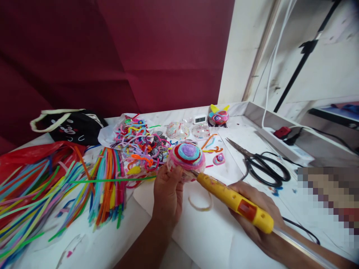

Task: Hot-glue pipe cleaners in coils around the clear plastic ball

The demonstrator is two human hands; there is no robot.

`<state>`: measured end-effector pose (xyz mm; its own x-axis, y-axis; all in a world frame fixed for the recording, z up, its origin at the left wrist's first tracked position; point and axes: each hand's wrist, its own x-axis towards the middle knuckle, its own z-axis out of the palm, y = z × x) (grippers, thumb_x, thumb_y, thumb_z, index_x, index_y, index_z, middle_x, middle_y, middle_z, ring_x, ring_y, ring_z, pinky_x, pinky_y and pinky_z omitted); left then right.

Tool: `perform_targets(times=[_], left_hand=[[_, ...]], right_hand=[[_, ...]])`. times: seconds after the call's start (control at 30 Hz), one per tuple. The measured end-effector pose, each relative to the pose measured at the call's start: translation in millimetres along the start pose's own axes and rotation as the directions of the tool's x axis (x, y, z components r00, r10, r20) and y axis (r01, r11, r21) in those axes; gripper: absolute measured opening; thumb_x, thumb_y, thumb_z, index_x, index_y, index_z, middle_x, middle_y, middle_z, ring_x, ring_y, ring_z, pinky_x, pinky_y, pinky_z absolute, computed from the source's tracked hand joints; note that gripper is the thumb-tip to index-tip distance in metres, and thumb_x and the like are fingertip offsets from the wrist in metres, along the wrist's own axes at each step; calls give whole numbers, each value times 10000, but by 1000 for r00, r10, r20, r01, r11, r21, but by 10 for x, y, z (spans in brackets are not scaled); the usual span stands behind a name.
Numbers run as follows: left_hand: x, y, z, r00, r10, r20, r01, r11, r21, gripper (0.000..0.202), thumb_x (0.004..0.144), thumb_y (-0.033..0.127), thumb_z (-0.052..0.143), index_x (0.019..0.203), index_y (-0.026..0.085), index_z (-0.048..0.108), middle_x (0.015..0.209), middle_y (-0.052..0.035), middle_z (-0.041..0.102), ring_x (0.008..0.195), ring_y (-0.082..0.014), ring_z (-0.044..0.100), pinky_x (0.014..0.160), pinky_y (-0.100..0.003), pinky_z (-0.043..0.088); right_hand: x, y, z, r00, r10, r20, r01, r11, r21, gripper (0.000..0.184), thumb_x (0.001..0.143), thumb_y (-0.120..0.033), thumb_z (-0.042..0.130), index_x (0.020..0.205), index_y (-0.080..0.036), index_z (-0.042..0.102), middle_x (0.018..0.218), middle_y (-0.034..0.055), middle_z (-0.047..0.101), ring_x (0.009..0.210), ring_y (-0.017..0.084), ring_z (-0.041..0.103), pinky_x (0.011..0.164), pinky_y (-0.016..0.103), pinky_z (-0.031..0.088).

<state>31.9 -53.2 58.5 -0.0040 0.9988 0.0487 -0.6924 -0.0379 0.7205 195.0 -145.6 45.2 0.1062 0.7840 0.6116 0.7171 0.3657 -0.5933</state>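
My left hand (169,190) grips a ball (186,151) from its near left side. Coiled pipe cleaners in purple, light blue, dark red and pink cover the ball. A yellow glue gun (224,190) is in my right hand (260,198), with a clear glue stick (297,243) sticking out of its rear. The gun's nozzle points at the ball's near right side; whether it touches cannot be made out. Below the ball curves a pale beige pipe cleaner (201,210). My left fingers are partly hidden behind the ball.
Bundled pipe cleaners (108,186) lie at left, beside a red bag (39,149). Cut scraps (134,138) heap behind the ball. Black-handled scissors (255,162) lie at right near a power strip (288,145). A horned, one-eyed ball (219,117) stands behind, beside a small digital clock (199,119).
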Motion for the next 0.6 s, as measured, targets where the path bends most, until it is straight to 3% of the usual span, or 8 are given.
perform_targets(times=[0.33, 0.6], left_hand=[[6, 28, -23, 1000, 5, 13, -5, 1000, -1, 254, 660, 223, 885, 864, 186, 738, 830, -6, 773, 819, -160, 729, 842, -276, 595], [27, 29, -22, 1000, -6, -4, 6, 999, -40, 244, 640, 222, 901, 824, 177, 747, 834, -7, 776, 798, -136, 724, 763, -222, 611]], right_hand=[[20, 63, -64, 998, 34, 55, -33, 999, -14, 17, 881, -300, 559, 867, -293, 567, 611, -48, 595, 458, 152, 527, 471, 277, 428], [9, 79, -79, 996, 21, 89, -22, 1000, 4, 38, 891, -271, 538, 925, -284, 548, 669, -41, 605, 507, 151, 531, 505, 277, 402]])
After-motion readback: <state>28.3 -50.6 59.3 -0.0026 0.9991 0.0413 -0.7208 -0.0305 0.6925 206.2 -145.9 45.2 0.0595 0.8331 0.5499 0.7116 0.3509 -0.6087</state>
